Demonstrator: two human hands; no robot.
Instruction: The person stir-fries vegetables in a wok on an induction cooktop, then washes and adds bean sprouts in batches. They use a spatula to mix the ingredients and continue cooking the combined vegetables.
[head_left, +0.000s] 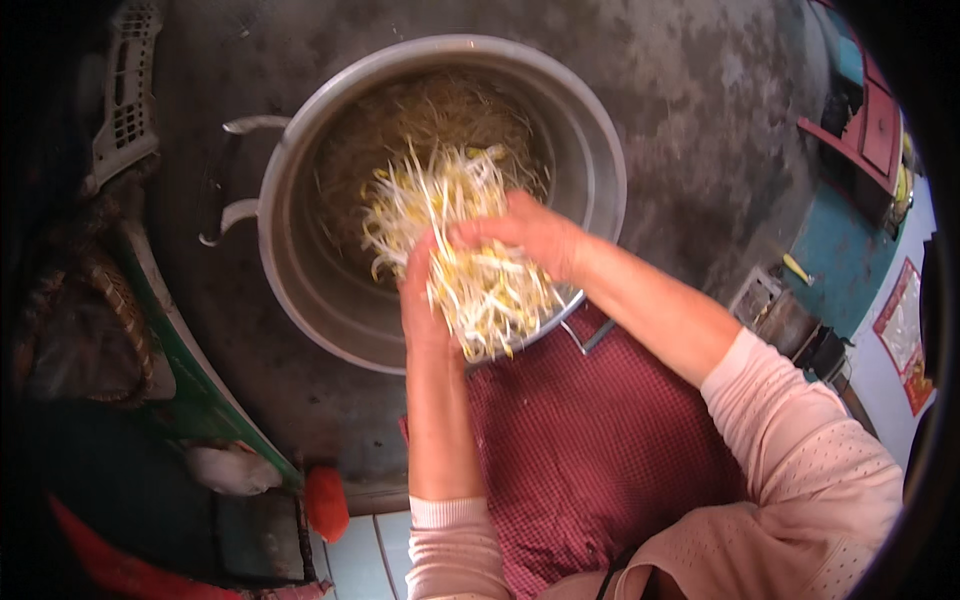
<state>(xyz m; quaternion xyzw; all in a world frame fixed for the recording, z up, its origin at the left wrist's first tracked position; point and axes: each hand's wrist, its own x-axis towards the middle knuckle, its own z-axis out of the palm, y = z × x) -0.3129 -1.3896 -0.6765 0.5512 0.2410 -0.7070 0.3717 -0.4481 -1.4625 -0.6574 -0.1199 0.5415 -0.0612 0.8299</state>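
A big clump of bean sprouts (491, 300), white with yellow heads, is held between my two hands over a large metal pot (304, 300). My left hand (426, 300) cups the clump from its left side, and my right hand (536, 232) presses on it from the right. Sprouts hang out past the fingers on both ends. More sprouts (450, 105) lie in the bottom of the pot, seemingly in water. Most of my fingertips are hidden by the clump.
The pot stands on a dark, stained concrete floor (690, 90). Its side handle (238, 126) sticks out on the left. A green-topped table (202, 405) with a wicker basket (135, 330) is at the left. Red drawers (874, 127) stand far right.
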